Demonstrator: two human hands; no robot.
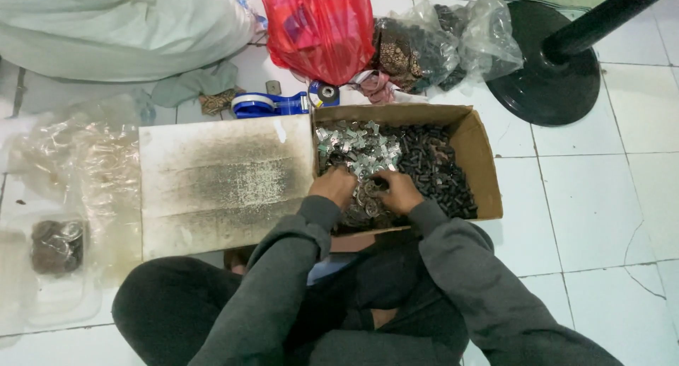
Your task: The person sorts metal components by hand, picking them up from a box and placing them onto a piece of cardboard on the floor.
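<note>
The single head-worn view looks steeply down from above a seated person's lap at a cardboard box (475, 150) on the tiled floor (601, 196). It sits fairly close (no second view overlaps).

Both hands, the left hand (334, 186) and the right hand (397, 191), are sitting low inside the cardboard box (481, 154), whose walls are hemming them in at 12 and 3 o'clock. Silver metal clips (357, 148) and black small parts (438, 164) are filling the box floor. At 9 o'clock a sooty cardboard sheet (219, 182) is lying flat, passable above. A blue tape dispenser (272, 104) and a red plastic bag (318, 26) are crowding 12 o'clock. A black stand base (544, 90) is blocking 2 o'clock. White tile floor (608, 217) is lying open at 3 to 4 o'clock.
</note>
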